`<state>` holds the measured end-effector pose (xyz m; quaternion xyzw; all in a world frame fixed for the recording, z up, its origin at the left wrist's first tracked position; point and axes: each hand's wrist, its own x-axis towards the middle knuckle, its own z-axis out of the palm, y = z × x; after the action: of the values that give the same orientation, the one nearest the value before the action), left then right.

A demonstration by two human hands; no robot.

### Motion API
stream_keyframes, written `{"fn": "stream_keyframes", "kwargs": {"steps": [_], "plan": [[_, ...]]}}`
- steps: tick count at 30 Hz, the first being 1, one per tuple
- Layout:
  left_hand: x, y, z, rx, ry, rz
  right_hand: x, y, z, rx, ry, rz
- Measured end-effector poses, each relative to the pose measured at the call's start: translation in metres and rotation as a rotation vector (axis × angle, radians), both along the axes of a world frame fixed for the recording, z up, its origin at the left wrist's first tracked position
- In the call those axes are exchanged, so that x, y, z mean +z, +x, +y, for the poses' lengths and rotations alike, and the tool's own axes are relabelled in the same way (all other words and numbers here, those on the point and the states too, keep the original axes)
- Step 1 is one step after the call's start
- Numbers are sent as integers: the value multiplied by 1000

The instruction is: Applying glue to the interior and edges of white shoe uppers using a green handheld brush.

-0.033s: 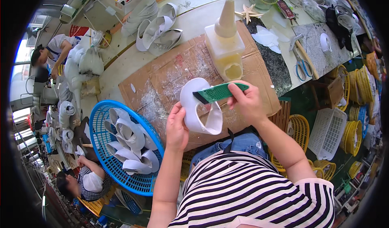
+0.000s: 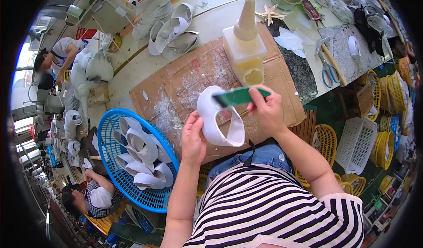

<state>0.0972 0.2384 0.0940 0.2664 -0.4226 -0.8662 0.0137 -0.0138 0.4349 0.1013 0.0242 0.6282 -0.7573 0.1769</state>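
My left hand (image 2: 193, 137) grips a white shoe part (image 2: 209, 115) by its left edge, fingers closed round it. It looks like a sandal upper, with a curved flap at the top and a band looping below. My right hand (image 2: 268, 109) pinches a green brush (image 2: 241, 96) by its handle. Its dark bristle end lies over the upper flap; whether it touches cannot be made out, as it is smeared by motion. Under both hands is a stained cardboard sheet (image 2: 176, 78). A squeeze bottle (image 2: 245, 47) of yellowish liquid stands on it, beyond my right hand.
On my left, a blue basket (image 2: 102, 137) holds several similar white parts (image 2: 143, 146). More white parts (image 2: 174, 32) lie farther back. Scissors (image 2: 329, 74) and a hammer (image 2: 331, 60) lie to the right. Two people (image 2: 101, 193) (image 2: 66, 54) work at the left. Yellow baskets (image 2: 324, 142) stand at lower right.
The white shoe part has turned slightly and shifted a little to the right. The brush has swung a little over its upper flap and is now blurred.
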Motion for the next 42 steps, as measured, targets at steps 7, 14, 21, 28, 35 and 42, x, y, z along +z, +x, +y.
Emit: {"fn": "stream_keyframes", "kwargs": {"steps": [7,14,21,28,35,42], "plan": [[16,-4,7,8,17,17,23,16,-1,177,266,718],[18,-4,-1,31,91,17,23,-4,10,462,264,1159],[15,5,-10,65,27,-29,43,4,34,714,295,1418],[26,8,0,-48,273,-145,40,1,29,522,270,1045],[36,14,0,-211,130,0,37,-4,18,470,265,1037],[43,16,-8,-410,-165,44,44,-14,9,479,232,1075]]}}
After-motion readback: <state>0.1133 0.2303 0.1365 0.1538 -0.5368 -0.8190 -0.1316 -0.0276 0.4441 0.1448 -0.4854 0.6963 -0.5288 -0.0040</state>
